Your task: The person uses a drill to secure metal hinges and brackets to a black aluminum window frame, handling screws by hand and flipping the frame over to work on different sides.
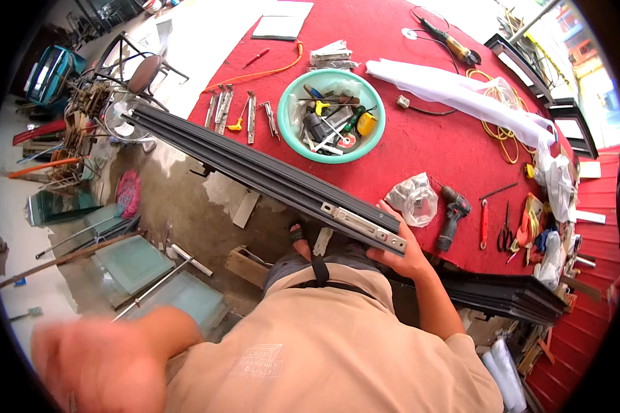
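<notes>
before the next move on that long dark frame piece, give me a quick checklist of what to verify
1. Right hand grips the dark frame piece at its near end: ok.
2. Left hand is off the frame, low and blurred: not ok for a two-handed hold.
3. Metal lock plate sits flat on the frame by the right hand: ok; whether it is screwed tight: cannot tell.
4. Frame's far end overhangs the red table edge, unsupported: not ok.
5. Cordless drill lies on the table beside the right hand: ok.

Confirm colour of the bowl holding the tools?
Teal-green bowl, seen in the head view, on the red table.
</notes>
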A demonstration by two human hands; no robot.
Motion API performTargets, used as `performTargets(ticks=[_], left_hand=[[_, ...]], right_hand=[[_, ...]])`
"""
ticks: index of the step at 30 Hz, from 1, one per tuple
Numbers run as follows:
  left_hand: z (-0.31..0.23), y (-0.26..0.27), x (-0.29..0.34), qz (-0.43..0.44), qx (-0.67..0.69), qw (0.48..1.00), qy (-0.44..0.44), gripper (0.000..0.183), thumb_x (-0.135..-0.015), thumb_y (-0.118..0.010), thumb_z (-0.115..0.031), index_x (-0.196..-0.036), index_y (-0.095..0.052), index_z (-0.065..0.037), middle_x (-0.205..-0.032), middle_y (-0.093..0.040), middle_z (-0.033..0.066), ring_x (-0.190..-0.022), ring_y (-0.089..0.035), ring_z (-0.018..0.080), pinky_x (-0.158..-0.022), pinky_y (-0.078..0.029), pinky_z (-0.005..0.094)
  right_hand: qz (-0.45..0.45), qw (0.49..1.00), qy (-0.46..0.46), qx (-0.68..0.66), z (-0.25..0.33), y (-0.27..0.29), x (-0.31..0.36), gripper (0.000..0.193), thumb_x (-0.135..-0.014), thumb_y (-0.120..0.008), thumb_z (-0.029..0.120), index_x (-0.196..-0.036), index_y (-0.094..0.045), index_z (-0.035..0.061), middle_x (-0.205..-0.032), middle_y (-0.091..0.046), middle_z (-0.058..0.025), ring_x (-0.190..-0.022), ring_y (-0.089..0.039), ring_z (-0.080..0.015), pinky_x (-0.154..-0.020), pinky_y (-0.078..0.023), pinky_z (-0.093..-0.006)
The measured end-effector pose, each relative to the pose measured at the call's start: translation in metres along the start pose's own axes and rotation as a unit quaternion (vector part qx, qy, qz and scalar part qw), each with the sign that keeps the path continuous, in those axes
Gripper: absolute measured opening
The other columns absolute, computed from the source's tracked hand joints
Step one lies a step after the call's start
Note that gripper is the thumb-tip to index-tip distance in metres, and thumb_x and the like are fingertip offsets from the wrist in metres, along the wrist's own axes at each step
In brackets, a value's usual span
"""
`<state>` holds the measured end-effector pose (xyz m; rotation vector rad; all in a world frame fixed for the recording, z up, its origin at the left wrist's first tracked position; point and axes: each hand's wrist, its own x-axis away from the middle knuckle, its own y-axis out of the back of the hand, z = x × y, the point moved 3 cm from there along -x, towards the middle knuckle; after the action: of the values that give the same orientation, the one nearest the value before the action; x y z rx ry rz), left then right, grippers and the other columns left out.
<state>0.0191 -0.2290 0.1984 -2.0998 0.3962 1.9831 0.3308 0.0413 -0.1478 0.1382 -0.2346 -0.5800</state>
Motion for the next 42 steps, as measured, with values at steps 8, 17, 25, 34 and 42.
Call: performTargets(ticks=[8,17,25,34,42], left_hand=[[0.050,0.002,0.356,0.292,0.124,0.608,0.728,0.026,-0.111,-0.070,-0.003,-0.136,-0.071,-0.006,-0.116,-0.073,0.0003,-0.111,-0.067,0.0097,-0.099,-0.054,0.0265],[0.030,-0.028,0.354,0.342,0.474,0.404,0.704,0.105,-0.092,-0.095,-0.051,-0.172,-0.039,-0.011,-0.164,-0.055,0.0110,-0.154,-0.053,0.0281,-0.126,-0.046,0.0493],[0.014,-0.048,0.313,0.150,0.563,0.399,0.708,0.096,-0.100,-0.076,-0.071,-0.172,-0.046,-0.014,-0.170,-0.056,0.0114,-0.158,-0.053,0.0313,-0.132,-0.044,0.0563],[0.001,-0.072,0.301,0.041,0.475,0.386,0.790,0.072,-0.108,-0.069,-0.067,-0.151,-0.063,-0.008,-0.146,-0.072,0.0088,-0.136,-0.068,0.0259,-0.119,-0.056,0.0490],[-0.015,-0.098,0.286,0.000,0.364,0.452,0.814,0.051,-0.113,-0.068,-0.055,-0.136,-0.071,-0.010,-0.125,-0.080,0.0041,-0.111,-0.073,0.0198,-0.099,-0.061,0.0389]], right_hand=[[-0.031,0.979,-0.085,-0.181,0.010,-0.030,0.001,0.081,-0.088,-0.096,0.004,-0.159,-0.058,0.0019,-0.153,-0.065,-0.0091,-0.142,-0.060,-0.0200,-0.125,-0.047,-0.0396],[-0.066,0.992,-0.007,-0.103,0.021,-0.057,0.033,0.090,-0.084,-0.094,-0.003,-0.164,-0.055,0.0074,-0.153,-0.067,-0.0101,-0.140,-0.063,-0.0203,-0.123,-0.049,-0.0406],[-0.113,0.987,-0.109,0.017,-0.087,-0.071,0.092,0.075,-0.091,-0.086,0.008,-0.161,-0.059,0.0088,-0.140,-0.074,-0.0180,-0.132,-0.072,-0.0360,-0.117,-0.056,-0.0432],[0.153,0.907,-0.364,0.150,-0.278,-0.126,0.326,0.050,-0.088,-0.086,0.044,-0.128,-0.084,0.0145,-0.132,-0.080,-0.0207,-0.124,-0.075,-0.0443,-0.103,-0.061,-0.0522],[0.096,0.907,-0.382,0.149,-0.311,-0.081,0.352,0.056,-0.090,-0.077,0.056,-0.129,-0.085,0.0166,-0.129,-0.081,-0.0220,-0.124,-0.075,-0.0454,-0.103,-0.061,-0.0530]])
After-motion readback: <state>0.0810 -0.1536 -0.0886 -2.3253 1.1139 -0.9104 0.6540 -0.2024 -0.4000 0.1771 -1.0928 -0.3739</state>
